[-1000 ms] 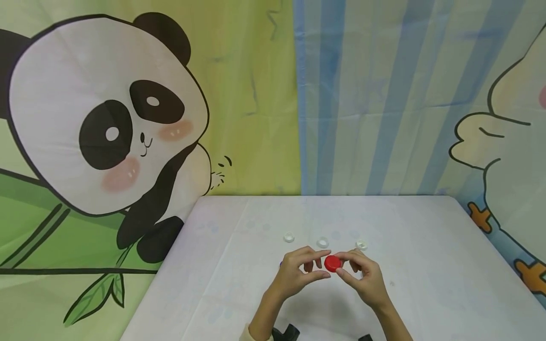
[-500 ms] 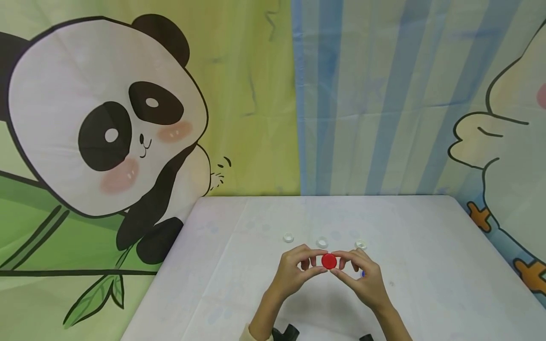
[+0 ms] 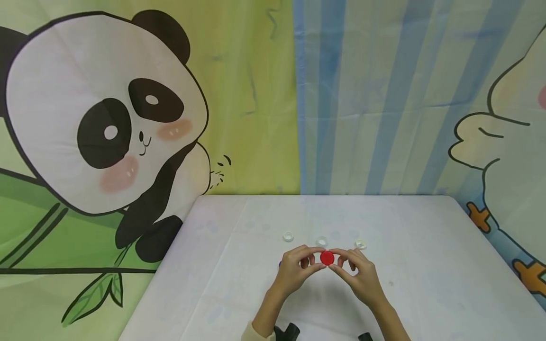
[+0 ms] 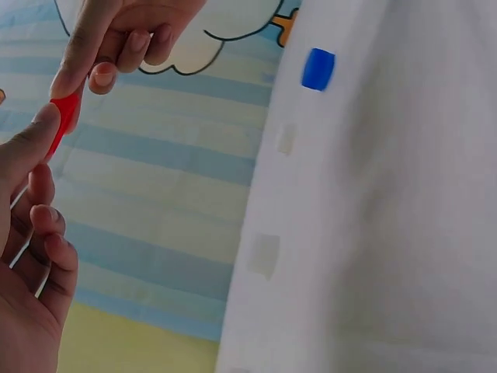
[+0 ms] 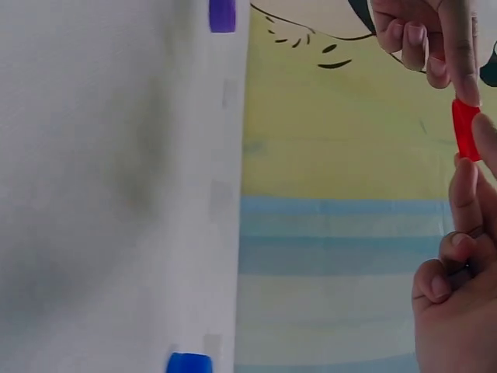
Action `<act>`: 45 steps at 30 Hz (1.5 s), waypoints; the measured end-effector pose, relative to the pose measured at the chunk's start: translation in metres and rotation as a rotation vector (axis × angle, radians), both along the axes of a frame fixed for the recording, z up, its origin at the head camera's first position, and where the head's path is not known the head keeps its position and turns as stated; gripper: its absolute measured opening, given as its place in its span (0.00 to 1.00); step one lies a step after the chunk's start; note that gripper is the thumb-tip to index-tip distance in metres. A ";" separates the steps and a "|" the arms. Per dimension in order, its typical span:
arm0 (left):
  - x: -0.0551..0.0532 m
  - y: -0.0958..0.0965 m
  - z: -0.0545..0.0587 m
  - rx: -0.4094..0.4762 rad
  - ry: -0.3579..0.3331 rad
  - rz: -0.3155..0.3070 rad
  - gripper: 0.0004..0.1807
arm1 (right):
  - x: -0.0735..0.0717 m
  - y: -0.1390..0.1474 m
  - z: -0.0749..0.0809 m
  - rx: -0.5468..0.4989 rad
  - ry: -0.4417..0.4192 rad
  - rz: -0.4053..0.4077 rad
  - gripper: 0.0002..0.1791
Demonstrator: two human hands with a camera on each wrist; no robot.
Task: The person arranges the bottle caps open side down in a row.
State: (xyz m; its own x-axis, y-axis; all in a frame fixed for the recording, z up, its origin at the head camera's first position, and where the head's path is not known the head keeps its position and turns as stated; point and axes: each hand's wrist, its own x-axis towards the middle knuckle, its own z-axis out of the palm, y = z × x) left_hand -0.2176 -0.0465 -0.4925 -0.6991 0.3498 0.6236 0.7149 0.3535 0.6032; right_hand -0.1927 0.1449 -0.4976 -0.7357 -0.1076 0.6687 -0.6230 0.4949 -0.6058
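Note:
A small round red cap [image 3: 327, 257] is held up over the table between both hands, its flat face towards the head camera. My left hand [image 3: 291, 272] pinches its left edge between thumb and index finger. From the other side, my right hand [image 3: 360, 279] pinches the right edge the same way. Edge-on, the red cap [image 4: 64, 120] appears in the left wrist view with the left thumb over part of it. The remaining fingers of both hands are loosely bent.
Three whitish rings stand in a row beyond the hands: a left ring [image 3: 287, 237], a middle ring [image 3: 322, 242] and a right ring [image 3: 360, 244]. A blue piece [image 4: 318, 69] and a purple piece [image 5: 222, 14] also rest on the white table [image 3: 230, 284].
The left fingers have closed in from beside the red cap to its left edge. The cap has moved slightly left and up in the head view, turning its face to the camera.

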 end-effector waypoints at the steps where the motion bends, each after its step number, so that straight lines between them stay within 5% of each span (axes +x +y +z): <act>1: -0.002 0.001 -0.004 -0.004 -0.003 0.008 0.17 | -0.002 0.000 -0.004 0.017 -0.022 -0.012 0.20; 19: -0.013 0.019 -0.071 -0.157 -0.105 0.218 0.16 | -0.018 0.006 -0.054 0.130 -0.303 -0.101 0.14; 29: -0.012 0.021 -0.082 -0.225 -0.101 0.244 0.16 | -0.022 0.007 -0.071 0.167 -0.398 -0.097 0.15; 45: -0.014 0.018 -0.087 -0.406 -0.053 0.305 0.17 | -0.023 0.005 -0.072 0.232 -0.388 -0.084 0.14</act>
State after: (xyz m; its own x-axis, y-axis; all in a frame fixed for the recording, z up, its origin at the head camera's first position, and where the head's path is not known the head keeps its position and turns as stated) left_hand -0.2315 -0.0286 -0.5795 -0.8343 0.3315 0.4405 0.5147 0.7546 0.4071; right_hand -0.2159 0.1497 -0.5698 -0.9395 -0.1512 0.3072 -0.3238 0.6841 -0.6536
